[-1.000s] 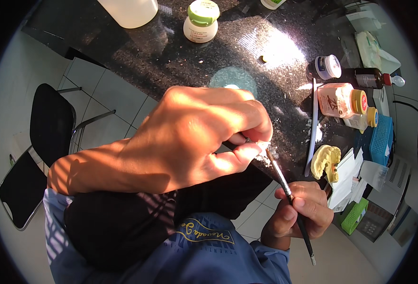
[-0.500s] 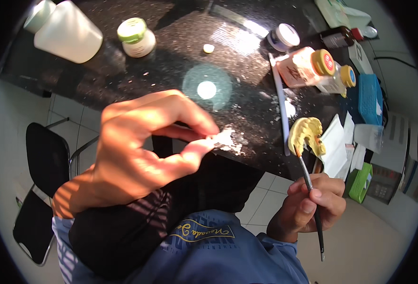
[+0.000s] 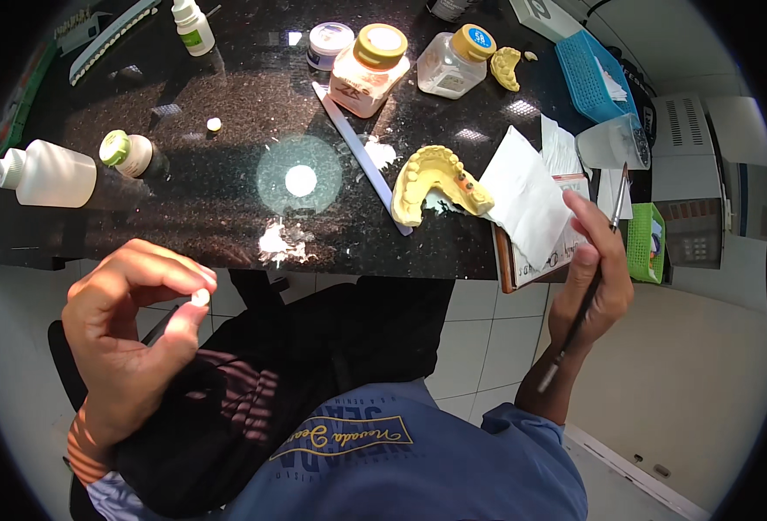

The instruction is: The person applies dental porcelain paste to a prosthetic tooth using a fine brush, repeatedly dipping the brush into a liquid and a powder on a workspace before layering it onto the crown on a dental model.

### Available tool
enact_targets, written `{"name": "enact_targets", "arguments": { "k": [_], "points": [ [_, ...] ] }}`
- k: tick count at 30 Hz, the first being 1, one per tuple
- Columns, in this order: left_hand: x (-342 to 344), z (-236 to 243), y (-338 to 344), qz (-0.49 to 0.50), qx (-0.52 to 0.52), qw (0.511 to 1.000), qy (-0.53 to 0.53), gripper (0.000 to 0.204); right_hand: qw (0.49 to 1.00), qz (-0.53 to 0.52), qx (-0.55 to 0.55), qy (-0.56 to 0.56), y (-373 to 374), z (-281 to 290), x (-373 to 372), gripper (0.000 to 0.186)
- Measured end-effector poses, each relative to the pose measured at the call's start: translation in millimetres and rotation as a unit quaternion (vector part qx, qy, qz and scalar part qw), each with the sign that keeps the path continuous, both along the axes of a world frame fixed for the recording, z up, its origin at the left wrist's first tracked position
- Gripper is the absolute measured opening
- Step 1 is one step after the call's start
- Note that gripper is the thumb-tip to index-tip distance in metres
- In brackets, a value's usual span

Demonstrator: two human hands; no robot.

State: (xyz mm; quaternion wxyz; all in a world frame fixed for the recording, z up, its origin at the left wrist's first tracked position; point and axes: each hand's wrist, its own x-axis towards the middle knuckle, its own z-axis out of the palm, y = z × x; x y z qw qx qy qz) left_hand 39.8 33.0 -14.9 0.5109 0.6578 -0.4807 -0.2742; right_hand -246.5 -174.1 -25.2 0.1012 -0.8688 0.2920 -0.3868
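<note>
My left hand [image 3: 132, 334] is closed, pinching a small white tooth-like piece [image 3: 200, 297] between thumb and fingertips, in front of the table's near edge. On the right, my right hand [image 3: 602, 282] grips a thin dark-handled brush [image 3: 572, 334]. The bristle tip points up and away, near a clear plastic cup [image 3: 605, 143], touching nothing that I can make out. Between the hands, on the dark table, lies a yellow horseshoe-shaped dental cast [image 3: 411, 193] with small dark spots on its right limb. A blue-grey flat strip [image 3: 355, 143] rests against its left side.
White crumbs [image 3: 281, 245] lie near the table edge. Behind the cast stand a pink-filled jar [image 3: 362, 87] and a clear jar [image 3: 449, 74]. White paper [image 3: 527, 191] covers a board beside the cast. A blue basket [image 3: 588, 78] sits at right, a white squeeze bottle [image 3: 58, 174] at left.
The view has shifted. My left hand has drawn back from the white crumbs with the small piece. My right hand has lifted the brush off the cast and moved it right.
</note>
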Motion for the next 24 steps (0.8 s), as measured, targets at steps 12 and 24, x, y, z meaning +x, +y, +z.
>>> {"name": "enact_targets", "arguments": {
  "k": [12, 24],
  "points": [
    [-45.2, 14.9, -53.9, -0.132, 0.038, 0.985, 0.107, 0.01, 0.99, -0.029, -0.086, 0.112, -8.8, 13.9, 19.7, 0.011],
    [-62.3, 10.9, -72.9, -0.166, 0.041, 0.983, 0.063, 0.014, 0.966, 0.253, 0.028, -0.048, 23.2, 9.4, 41.3, 0.021]
  ]
}}
